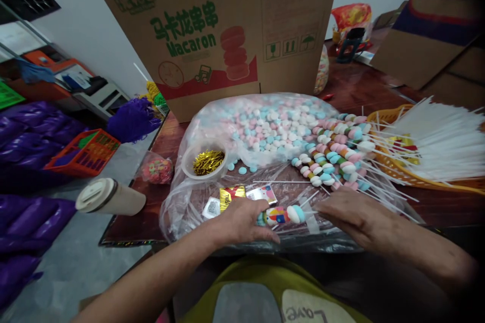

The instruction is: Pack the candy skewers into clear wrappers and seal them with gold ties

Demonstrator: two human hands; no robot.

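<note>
Near the table's front edge lies a candy skewer (294, 214) of pink, white and blue pieces, with a colourful printed label around its middle. My left hand (242, 219) is closed on its left end, thumb on the near side. Just past the skewer's right end is my right hand (352, 212), its fingers bent together by the stick; what they pinch, if anything, is hidden. Beyond the left hand lie a gold packet (232, 194) and a printed card (262, 194). More finished skewers (341, 154) are piled beyond my right hand.
A large clear bag of pastel candies (273, 128) lies before a tall Macaron carton (235, 60). Left of it are a bowl (185, 162) of gold twist ties, a bag of red candies (157, 169) and a tumbler (113, 198). At right, a yellow basket (390, 166) holds white sticks (443, 136).
</note>
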